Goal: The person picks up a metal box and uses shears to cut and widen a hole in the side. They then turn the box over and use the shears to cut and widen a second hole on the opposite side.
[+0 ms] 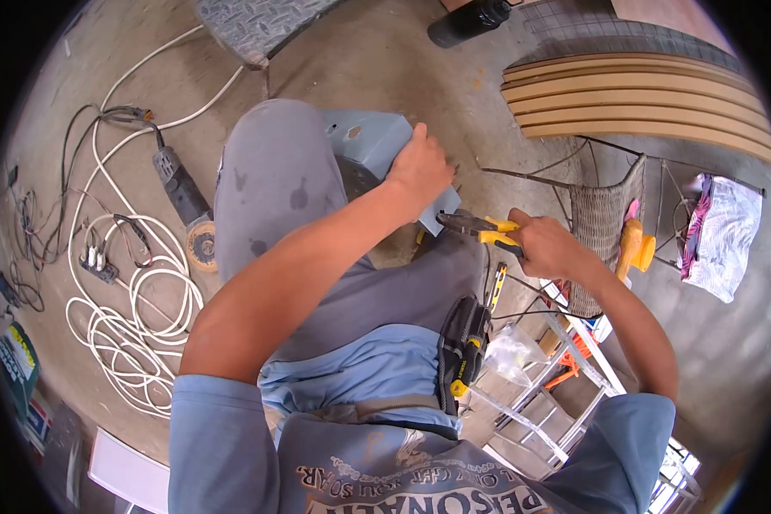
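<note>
Person seated low over a concrete floor (pixel 351 77), grey trousers, blue shirt. Left hand (pixel 421 171) closed on the edge of a blue-grey metal box (pixel 370 137), which sits between the knees, against the left one; a bent flap (pixel 438 211) of the same colour shows just below that hand. Right hand (pixel 550 243) wrapped round the yellow handles of a pair of pliers (pixel 488 230), nose pointing left to the flap's edge; cannot tell whether the jaws bite it. Tool pouch (pixel 464 343) at the right hip, in black and yellow. On the floor to the left: an angle grinder (pixel 178 182), its disc near the left leg, and beside it a loose heap of white cable (pixel 137 313). Ahead, a black bottle (pixel 464 26) lies on its side, well apart from the box. Off right, brown ridged panels (pixel 634 96) and a woven chair (pixel 593 214).
</note>
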Demonstrator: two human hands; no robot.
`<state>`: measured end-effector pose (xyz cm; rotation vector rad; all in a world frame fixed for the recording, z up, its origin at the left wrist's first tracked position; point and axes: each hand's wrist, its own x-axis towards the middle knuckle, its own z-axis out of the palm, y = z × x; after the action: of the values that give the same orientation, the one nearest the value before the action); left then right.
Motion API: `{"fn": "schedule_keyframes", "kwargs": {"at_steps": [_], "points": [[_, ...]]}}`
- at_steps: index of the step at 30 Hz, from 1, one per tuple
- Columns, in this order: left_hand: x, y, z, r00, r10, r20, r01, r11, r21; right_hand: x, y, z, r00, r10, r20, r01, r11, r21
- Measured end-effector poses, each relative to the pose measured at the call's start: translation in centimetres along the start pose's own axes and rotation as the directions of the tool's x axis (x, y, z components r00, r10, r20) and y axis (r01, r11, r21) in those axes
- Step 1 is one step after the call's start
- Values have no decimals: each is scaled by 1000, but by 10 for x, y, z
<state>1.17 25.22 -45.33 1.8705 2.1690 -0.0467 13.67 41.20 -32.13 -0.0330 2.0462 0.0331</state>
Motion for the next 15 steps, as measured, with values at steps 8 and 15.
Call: {"fn": "schedule_keyframes", "kwargs": {"at_steps": [8, 15], "points": [[-4, 4, 3, 1000, 1, -14, -1, 1000, -2, 3, 2, 9, 997, -57, -57, 53, 996, -74], [-10, 11, 8, 994, 23, -103, -20, 999, 30, 15, 14, 13, 996, -87, -15, 86, 995, -58]]}}
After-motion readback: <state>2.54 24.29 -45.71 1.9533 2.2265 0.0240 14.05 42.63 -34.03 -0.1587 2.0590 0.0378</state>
